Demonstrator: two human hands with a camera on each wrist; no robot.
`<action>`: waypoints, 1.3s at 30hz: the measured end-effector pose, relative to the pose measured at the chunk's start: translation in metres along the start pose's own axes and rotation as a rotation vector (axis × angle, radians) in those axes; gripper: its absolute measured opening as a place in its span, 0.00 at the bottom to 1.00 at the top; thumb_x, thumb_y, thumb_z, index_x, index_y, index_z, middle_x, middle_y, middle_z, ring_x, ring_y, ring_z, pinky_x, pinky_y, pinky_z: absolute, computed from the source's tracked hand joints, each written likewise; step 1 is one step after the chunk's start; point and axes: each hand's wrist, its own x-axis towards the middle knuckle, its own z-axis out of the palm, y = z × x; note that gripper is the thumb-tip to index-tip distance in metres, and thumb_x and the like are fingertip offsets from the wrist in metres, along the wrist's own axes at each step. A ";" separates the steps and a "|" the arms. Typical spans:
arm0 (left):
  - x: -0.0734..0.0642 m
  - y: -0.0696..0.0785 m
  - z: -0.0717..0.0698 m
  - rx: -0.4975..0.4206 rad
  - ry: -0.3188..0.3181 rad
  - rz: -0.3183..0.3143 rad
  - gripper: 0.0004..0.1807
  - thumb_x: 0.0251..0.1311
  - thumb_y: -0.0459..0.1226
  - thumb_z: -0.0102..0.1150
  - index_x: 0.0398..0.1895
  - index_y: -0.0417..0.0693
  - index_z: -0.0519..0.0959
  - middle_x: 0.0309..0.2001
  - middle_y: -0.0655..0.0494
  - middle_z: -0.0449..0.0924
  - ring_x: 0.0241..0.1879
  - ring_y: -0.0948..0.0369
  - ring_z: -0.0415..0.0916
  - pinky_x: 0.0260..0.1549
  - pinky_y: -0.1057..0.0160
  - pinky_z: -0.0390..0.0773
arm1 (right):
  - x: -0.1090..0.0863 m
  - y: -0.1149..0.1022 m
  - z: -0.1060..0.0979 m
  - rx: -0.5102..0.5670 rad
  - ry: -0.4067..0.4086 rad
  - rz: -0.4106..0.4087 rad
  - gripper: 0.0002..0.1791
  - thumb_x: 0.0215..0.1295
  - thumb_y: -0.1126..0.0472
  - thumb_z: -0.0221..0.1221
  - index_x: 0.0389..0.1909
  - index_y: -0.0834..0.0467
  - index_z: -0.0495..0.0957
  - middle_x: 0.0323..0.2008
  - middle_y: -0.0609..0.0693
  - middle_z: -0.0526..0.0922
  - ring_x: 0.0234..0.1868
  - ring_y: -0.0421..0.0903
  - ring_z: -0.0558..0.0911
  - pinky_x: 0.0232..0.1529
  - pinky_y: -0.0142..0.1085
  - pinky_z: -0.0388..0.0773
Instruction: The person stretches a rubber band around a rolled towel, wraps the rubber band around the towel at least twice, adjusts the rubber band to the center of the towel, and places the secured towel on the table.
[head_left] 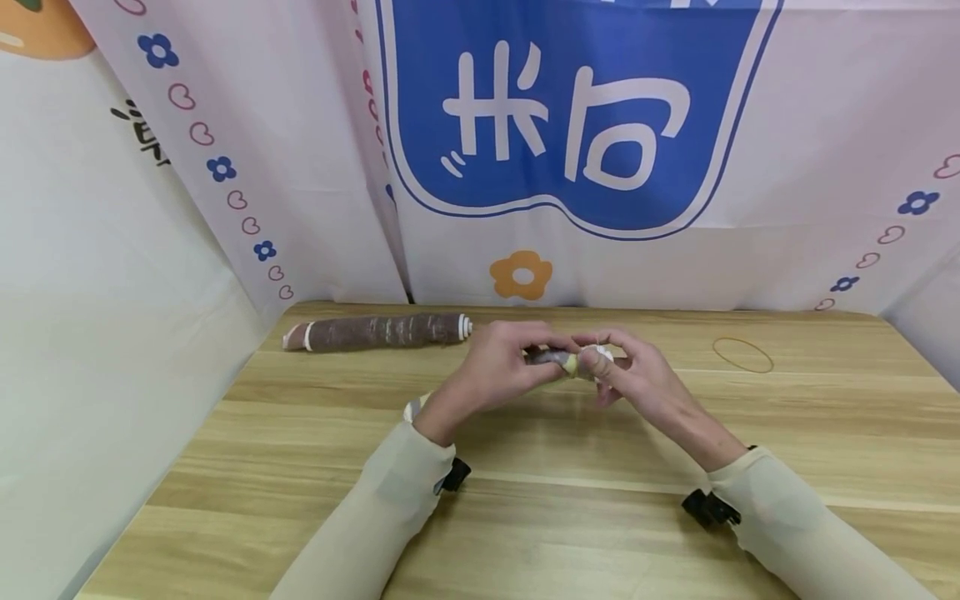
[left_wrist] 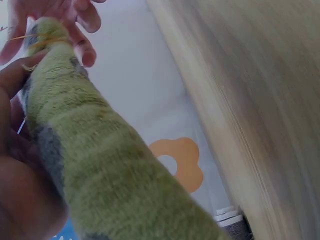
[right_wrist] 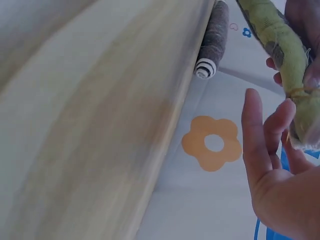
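A rolled green-and-grey towel [left_wrist: 100, 140] is held above the table, its far end showing beside the left wrist in the head view. My left hand [head_left: 501, 362] grips the roll near its right end, thumb and fingers around it. Close to that end a yellow-orange rubber band [left_wrist: 57, 40] circles the towel, one strand stretched out sideways. At the tip, my right hand [head_left: 633, 367] has its thumb against the towel and pulls the strand with its fingers. In the right wrist view its other fingers [right_wrist: 254, 112] extend beside the roll.
On the wooden table [head_left: 525, 517], a dark brown roll with white stripes [head_left: 382, 332] lies along the back left edge. A loose rubber band [head_left: 713, 345] lies at the back right. Printed cloth [head_left: 315, 167] hangs behind the table.
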 end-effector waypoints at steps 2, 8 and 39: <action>0.000 0.000 0.000 0.051 -0.023 0.027 0.10 0.63 0.34 0.75 0.46 0.52 0.92 0.46 0.60 0.90 0.40 0.67 0.83 0.38 0.67 0.79 | 0.001 0.002 0.000 -0.033 -0.020 0.008 0.24 0.79 0.50 0.61 0.64 0.64 0.78 0.56 0.62 0.76 0.34 0.56 0.84 0.38 0.48 0.87; 0.001 0.004 0.000 0.153 -0.068 0.016 0.09 0.62 0.36 0.77 0.44 0.57 0.93 0.43 0.65 0.91 0.37 0.68 0.83 0.33 0.67 0.78 | 0.003 0.005 0.001 -0.220 -0.054 -0.031 0.20 0.73 0.50 0.68 0.56 0.60 0.82 0.57 0.60 0.74 0.42 0.54 0.81 0.41 0.47 0.84; -0.004 -0.003 0.017 0.179 0.103 0.207 0.11 0.62 0.31 0.72 0.46 0.50 0.90 0.41 0.59 0.88 0.28 0.66 0.75 0.27 0.69 0.72 | 0.005 0.001 -0.001 -0.453 0.008 -0.100 0.25 0.61 0.50 0.78 0.54 0.57 0.85 0.51 0.52 0.80 0.46 0.50 0.78 0.46 0.44 0.78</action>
